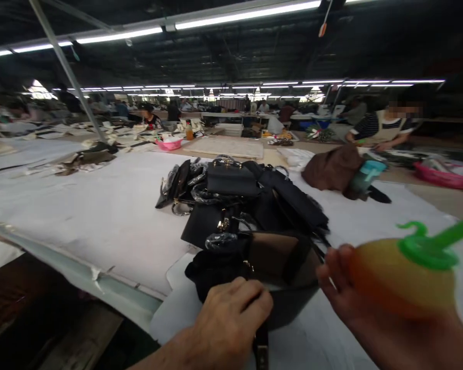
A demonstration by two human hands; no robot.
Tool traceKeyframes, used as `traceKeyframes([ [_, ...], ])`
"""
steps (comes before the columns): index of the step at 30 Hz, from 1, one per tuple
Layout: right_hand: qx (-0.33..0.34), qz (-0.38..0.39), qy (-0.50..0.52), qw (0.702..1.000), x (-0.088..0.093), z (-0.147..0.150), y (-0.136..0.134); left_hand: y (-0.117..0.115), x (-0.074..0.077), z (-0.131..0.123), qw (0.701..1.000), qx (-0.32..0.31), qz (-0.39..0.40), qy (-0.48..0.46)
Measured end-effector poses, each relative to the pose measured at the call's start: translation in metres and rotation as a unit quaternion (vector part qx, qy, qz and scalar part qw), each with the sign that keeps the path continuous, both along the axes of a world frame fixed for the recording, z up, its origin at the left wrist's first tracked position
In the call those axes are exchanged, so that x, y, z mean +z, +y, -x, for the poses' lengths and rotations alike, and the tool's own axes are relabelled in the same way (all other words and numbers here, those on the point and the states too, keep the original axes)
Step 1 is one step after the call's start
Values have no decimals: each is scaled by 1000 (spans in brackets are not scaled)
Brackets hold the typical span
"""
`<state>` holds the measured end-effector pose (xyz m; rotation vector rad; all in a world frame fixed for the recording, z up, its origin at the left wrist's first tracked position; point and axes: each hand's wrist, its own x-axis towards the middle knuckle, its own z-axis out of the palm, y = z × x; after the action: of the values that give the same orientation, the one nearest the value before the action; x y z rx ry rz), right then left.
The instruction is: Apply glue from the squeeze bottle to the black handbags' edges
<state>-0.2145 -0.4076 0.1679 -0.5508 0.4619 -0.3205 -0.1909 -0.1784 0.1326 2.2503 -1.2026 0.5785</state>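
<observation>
An open black handbag (295, 306) with a brown lining lies on the white-covered table right in front of me. My left hand (235, 311) is closed on its near side, with the fingers curled over the edge and a strap hanging below. In my right hand (343, 293) is a squeeze bottle (405, 280) of orange-yellow liquid, with a green cap and spout. The bottle is tilted and slightly blurred, its spout pointing to the upper right. Just beyond the open bag is a heap of black handbags (231, 180), some handles wrapped in clear plastic.
Right of the heap, a brown cloth bundle (332, 167) lies beside a container with a turquoise lid (371, 169). Pink basins (170, 144) stand farther off. At the far right, a person (386, 126) works. The table's edge (100, 280) runs along my lower left.
</observation>
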Motion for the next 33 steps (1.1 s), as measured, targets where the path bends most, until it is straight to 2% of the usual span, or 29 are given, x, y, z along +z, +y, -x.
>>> traceKeyframes([
  [3, 11, -9, 32, 999, 24, -13, 16, -2, 1, 5, 999, -18, 31, 12],
  [5, 25, -4, 11, 1000, 30, -23, 21, -1, 4, 9, 998, -33, 46, 38],
  [9, 59, 0, -32, 998, 24, -37, 19, 8, 18, 8, 987, -50, 79, 132],
  [13, 65, -4, -39, 997, 18, -38, 15, 19, 40, -12, 966, 7, 121, 228],
  [15, 64, 1, -45, 997, 18, -37, 15, 20, 52, -28, 969, -1, 68, 239],
  [17, 71, 8, -54, 996, 18, -36, 15, 14, 63, -43, 970, -41, -44, 234],
  [19, 73, 11, -57, 996, 18, -36, 15, 3, 72, -55, 957, -72, -177, 218],
  [22, 64, 5, -46, 997, 18, -36, 15, -21, 80, -66, 918, -71, -339, 194],
  [26, 63, 1, -43, 997, 17, -36, 15, -52, 85, -73, 843, -63, -501, 184],
  [28, 65, 2, -45, 997, 17, -36, 15, -59, 85, -77, 821, -77, -532, 194],
  [29, 65, 3, -46, 997, 17, -36, 15, -60, 85, -79, 820, -86, -526, 207],
  [31, 60, 5, -44, 997, 17, -36, 15, -55, 83, -83, 847, -91, -466, 237],
  [33, 57, 9, -43, 997, 16, -36, 14, -42, 79, -81, 895, -80, -341, 276],
])
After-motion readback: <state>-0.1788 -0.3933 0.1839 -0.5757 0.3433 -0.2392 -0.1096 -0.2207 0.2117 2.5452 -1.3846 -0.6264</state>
